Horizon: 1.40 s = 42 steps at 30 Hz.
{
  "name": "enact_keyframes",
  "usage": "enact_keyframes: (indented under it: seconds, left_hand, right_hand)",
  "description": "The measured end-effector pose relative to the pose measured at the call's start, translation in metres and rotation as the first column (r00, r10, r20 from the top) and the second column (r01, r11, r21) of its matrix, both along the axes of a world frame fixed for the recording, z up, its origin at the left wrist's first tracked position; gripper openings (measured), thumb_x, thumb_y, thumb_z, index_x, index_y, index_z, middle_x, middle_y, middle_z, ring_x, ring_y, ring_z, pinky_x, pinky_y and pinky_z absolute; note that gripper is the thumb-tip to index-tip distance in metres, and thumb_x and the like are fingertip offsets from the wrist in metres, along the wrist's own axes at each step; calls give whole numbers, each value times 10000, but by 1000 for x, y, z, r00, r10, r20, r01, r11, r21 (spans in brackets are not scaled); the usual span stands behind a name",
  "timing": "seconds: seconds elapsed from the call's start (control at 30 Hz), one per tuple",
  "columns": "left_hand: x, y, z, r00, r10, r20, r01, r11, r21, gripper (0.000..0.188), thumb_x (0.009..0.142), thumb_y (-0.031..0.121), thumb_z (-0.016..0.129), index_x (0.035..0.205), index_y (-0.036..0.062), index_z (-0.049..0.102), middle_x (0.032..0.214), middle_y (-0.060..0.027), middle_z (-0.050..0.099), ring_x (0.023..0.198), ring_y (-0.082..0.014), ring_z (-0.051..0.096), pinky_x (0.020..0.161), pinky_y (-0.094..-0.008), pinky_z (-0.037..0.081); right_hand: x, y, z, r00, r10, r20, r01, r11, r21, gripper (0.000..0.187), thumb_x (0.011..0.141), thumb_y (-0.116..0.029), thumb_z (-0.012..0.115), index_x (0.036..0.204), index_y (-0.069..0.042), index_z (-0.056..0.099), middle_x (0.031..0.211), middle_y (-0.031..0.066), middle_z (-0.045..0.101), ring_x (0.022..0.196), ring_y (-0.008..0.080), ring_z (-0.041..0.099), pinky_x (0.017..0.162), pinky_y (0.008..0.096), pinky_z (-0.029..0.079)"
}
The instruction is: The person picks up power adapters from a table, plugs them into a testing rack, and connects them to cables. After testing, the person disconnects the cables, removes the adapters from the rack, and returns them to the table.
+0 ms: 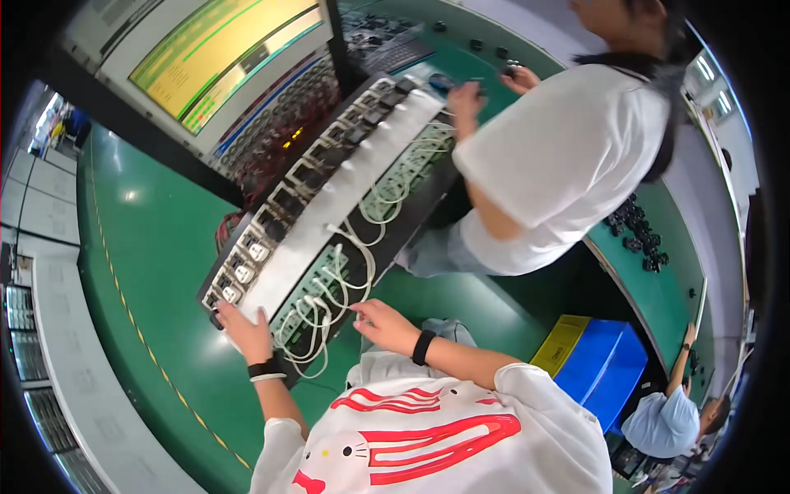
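My left hand [245,333] is at the near left end of a long test rack [284,276], thumb and fingers spread apart, its fingertips next to a white plug-in charger [231,293]. More white chargers sit in slots along the rack's outer edge, with black ones [288,204] farther up the row. My right hand [387,328] is on the rack's near side with index finger and thumb apart. Its fingertips are close to a loop of white cable [369,276]; whether they touch it I cannot tell. Several white cables plug into a green board strip [309,288].
A co-worker in a white shirt [568,156] stands at the rack's far end, hands over small dark parts. Behind the rack is a lit screen [226,62]. A blue bin [607,362] and yellow bin [561,344] stand right; black parts [638,235] lie on a green bench. Another person [666,424] sits lower right.
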<state>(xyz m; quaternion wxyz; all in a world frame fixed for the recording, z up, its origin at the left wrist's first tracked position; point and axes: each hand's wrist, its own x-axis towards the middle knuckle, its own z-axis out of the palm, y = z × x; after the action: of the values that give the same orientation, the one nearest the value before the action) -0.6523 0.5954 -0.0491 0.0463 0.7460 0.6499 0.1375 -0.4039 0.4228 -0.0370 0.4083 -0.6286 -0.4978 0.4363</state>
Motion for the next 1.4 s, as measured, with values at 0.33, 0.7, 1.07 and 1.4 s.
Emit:
enact_keyframes:
  seconds: [0.33, 0.7, 1.07, 1.4]
  left_hand:
    - [278, -256, 11, 44, -911, 410, 882, -157, -444, 272, 766, 308, 550, 837, 64, 647, 802, -181, 647, 768, -353, 633, 675, -480, 493]
    - [323, -274, -13, -26, -994, 108, 695, -96, -712, 417, 803, 400, 535, 1047, 72, 615, 989, -179, 638, 908, -359, 611, 789, -461, 485]
    - [562, -333, -12, -94, -796, 598, 931, -282, -229, 369, 770, 298, 573, 1021, 28, 585, 980, -198, 612, 919, -344, 589, 787, -417, 472]
    - [771, -304, -41, 381, -748, 542, 873, 485, 56, 370, 733, 93, 660, 1058, 82, 483, 1110, -125, 526, 981, -363, 546, 817, -435, 461]
  right_hand:
    - [159, -237, -179, 914, 214, 345, 92, 720, -688, 331, 857, -302, 505, 1043, -70, 649, 1109, 189, 606, 1005, 349, 594, 868, 419, 462]
    - [159, -631, -219, 100, -810, 577, 805, -275, -526, 271, 813, -206, 524, 925, 3, 655, 979, 208, 647, 938, 371, 617, 751, 424, 497]
    - [28, -550, -276, 421, -841, 339, 581, -36, -813, 392, 899, -317, 397, 1114, -74, 616, 1170, 191, 577, 1082, 338, 554, 905, 408, 451]
    - [196, -556, -200, -249, -959, 135, 763, -280, -583, 193, 840, -180, 540, 969, -60, 620, 718, 57, 603, 595, 141, 571, 522, 276, 464]
